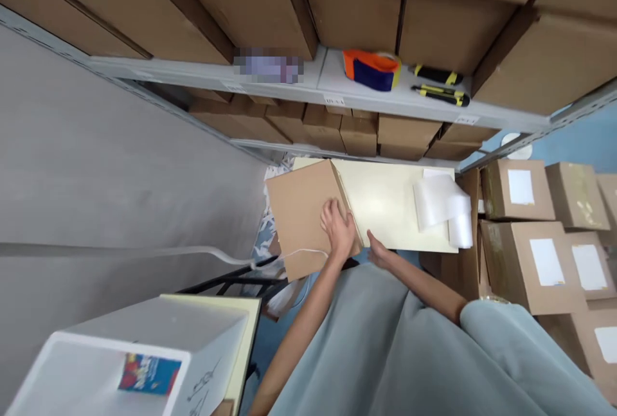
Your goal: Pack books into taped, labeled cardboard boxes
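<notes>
Near the frame's centre, the left hand (338, 231) lies spread on the cardboard box (297, 210), probably steadying it on the table (383, 200), with the right hand (380, 254) apart, its grip unclear

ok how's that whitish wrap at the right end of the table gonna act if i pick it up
The wrap will probably droop, since it looks thin and see-through. It's likely light for its size, being mostly film. Its curled end may unroll, as it looks loose.
</notes>
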{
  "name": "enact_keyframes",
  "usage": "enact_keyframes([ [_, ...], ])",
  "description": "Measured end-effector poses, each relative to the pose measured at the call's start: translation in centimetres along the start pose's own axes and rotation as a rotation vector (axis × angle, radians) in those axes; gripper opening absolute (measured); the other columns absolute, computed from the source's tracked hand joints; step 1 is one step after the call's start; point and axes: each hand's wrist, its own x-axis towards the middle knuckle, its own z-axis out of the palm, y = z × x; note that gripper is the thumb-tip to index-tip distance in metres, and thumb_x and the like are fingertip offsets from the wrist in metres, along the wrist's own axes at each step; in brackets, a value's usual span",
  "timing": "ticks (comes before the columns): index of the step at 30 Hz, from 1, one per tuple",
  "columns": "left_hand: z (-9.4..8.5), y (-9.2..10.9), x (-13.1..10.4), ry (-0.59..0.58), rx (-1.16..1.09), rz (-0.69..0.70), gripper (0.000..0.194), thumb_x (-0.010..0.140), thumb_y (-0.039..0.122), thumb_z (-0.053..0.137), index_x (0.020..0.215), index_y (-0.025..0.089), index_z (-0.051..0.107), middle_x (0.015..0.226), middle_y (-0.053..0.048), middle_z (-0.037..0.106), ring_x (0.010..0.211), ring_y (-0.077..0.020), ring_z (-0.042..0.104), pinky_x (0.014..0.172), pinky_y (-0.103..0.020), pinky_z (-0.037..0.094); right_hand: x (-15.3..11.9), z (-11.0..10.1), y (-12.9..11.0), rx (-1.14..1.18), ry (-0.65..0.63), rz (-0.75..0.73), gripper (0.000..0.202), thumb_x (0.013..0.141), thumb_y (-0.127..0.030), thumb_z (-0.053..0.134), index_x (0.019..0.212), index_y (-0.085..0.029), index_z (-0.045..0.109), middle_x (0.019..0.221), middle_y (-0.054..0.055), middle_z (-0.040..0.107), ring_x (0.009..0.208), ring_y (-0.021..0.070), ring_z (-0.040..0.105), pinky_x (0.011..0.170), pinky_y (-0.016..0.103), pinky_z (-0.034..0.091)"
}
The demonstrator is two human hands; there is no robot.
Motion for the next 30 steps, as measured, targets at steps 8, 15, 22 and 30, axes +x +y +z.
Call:
enact_keyframes([
  [8,-5.9,1.3,20.0,-0.314,0.172,0.19,0.063,0.098,0.033,0.06,0.153,0.003,0.064,0.161,-0.032,0.061,0.162,-0.0441,0.047,0.137,-0.061,0.028,-0.3,4.1,2.3,0.28,0.071,0.204,0.064,0.118,-0.055,0.028,0.138,-0.01,0.068,0.121,0.023,0.081,0.106,0.0306,0.086,0.089,0.048,0.073],
  [15,-10.3,-1.5,22.3,-0.346,0.08,0.321,0.052,0.095,0.036,0.063,0.14,0.013,0.075,0.145,-0.023,0.073,0.138,-0.0408,0.067,0.124,-0.049,0.049,-2.6,7.4,2.2,0.394,0.189,0.054,0.039,0.115,-0.043,0.04,0.114,-0.019,0.071,0.081,0.008,0.079,0.072,0.0269,0.083,0.069,0.046,0.073],
  [22,-16.5,-5.1,20.6,-0.048,-0.252,0.365,0.062,0.093,0.04,0.066,0.151,0.019,0.07,0.145,-0.015,0.071,0.135,-0.0368,0.069,0.121,-0.046,0.055,-7.1,6.3,-2.3,0.156,0.495,-0.427,0.034,0.104,-0.054,0.062,0.115,-0.023,0.072,0.097,0.007,0.084,0.095,0.0269,0.084,0.08,0.039,0.072],
  [30,-13.7,-9.0,14.9,-0.285,-0.211,0.077,0.067,0.084,0.03,0.069,0.151,0.021,0.07,0.127,-0.012,0.068,0.119,-0.0319,0.076,0.115,-0.044,0.059,-9.4,3.2,-9.4,-0.161,0.59,-0.966,0.047,0.104,-0.055,0.063,0.138,-0.025,0.073,0.157,0.01,0.072,0.156,0.0271,0.059,0.13,0.039,0.047],
])
